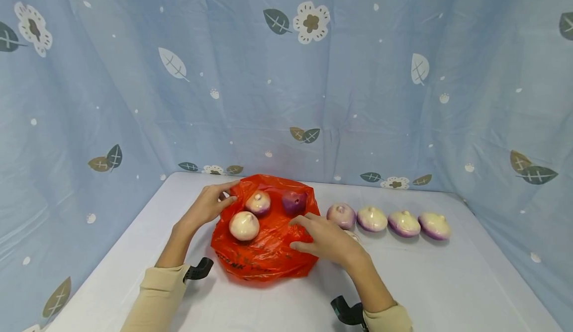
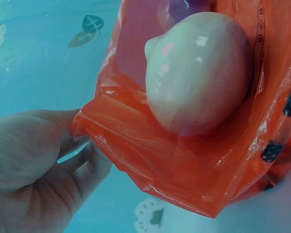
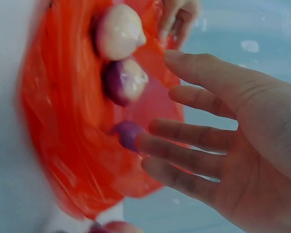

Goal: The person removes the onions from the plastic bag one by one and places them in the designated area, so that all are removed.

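Observation:
A red plastic bag (image 1: 268, 252) lies spread on the table with its mouth gaping. Two white-and-purple onions (image 1: 244, 226) and a dark purple onion (image 1: 294, 202) sit inside it. My left hand (image 1: 208, 204) is at the bag's far left edge; in the left wrist view this hand (image 2: 39, 165) pinches the rim, beside a pale onion (image 2: 199, 73). Over the bag's right side hovers my right hand (image 1: 329, 237). The right wrist view shows that hand (image 3: 233, 126) holding nothing, its fingers spread and slightly bent in front of the bag (image 3: 68, 121).
Several more onions (image 1: 371, 218) stand in a row on the white table (image 1: 425, 282), right of the bag. Another onion (image 1: 352, 235) is mostly hidden behind my right hand. A blue patterned curtain (image 1: 250, 83) surrounds the table's back and sides.

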The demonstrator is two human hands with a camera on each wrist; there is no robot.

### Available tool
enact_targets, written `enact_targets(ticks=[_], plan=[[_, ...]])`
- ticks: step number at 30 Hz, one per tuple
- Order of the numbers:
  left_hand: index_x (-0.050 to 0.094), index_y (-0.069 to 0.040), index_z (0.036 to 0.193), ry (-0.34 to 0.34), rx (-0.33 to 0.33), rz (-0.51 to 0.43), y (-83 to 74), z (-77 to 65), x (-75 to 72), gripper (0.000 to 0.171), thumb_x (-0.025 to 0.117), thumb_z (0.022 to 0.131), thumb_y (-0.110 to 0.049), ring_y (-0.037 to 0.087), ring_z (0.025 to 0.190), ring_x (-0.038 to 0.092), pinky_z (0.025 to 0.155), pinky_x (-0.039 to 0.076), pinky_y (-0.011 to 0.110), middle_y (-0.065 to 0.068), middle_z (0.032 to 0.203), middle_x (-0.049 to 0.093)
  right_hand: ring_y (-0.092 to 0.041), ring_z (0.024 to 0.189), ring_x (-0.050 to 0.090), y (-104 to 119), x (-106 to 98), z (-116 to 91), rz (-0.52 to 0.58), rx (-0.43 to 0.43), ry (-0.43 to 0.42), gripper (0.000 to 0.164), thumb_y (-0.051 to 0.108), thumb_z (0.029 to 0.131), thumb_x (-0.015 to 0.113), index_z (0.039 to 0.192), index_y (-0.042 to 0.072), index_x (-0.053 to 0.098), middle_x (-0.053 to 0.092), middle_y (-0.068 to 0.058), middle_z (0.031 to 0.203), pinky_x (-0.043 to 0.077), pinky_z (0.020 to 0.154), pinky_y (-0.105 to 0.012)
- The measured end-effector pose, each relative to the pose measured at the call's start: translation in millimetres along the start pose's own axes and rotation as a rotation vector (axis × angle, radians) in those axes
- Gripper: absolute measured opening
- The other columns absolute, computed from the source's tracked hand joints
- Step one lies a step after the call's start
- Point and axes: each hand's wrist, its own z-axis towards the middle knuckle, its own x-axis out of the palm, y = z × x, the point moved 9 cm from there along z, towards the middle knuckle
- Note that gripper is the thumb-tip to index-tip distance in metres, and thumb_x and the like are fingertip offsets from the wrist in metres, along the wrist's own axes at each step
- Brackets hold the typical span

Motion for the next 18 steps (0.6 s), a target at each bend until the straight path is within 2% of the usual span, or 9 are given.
enact_targets(ticks=[5,11,18], plan=[[0.056,-0.008,0.138,0.001,-0.01,0.005,0.9,-0.8,0.4,0.048,0.066,0.092,-0.008,0.014,0.072,0.061,0.055,0.051,0.022,0.017,0.114,0.069,-0.023,0.112,0.062,4.9,18.2,11.5,0.012,0.011,0.045,0.043,0.04,0.088,0.071,0.125,0.02,0.062,0.065,-0.005,0.122,0.053,0.097,-0.042],[0.057,-0.007,0.138,0.002,-0.006,0.013,-0.2,-1.0,0.6,0.047,0.066,0.092,-0.008,0.013,0.07,0.061,0.054,0.051,0.022,0.016,0.11,0.07,-0.025,0.12,0.059,7.4,38.1,20.3,0.017,0.033,0.095,0.049,0.043,0.089,0.069,0.131,0.022,0.059,0.063,-0.004,0.13,0.049,0.102,-0.047],[0.057,-0.006,0.137,-0.008,0.009,0.013,-3.3,-0.7,-1.0,0.047,0.067,0.091,-0.007,0.013,0.07,0.061,0.054,0.05,0.022,0.017,0.106,0.071,-0.026,0.125,0.057,16.5,46.9,30.2,0.021,0.035,0.082,0.05,0.043,0.089,0.069,0.134,0.023,0.057,0.061,-0.003,0.133,0.048,0.102,-0.049]])
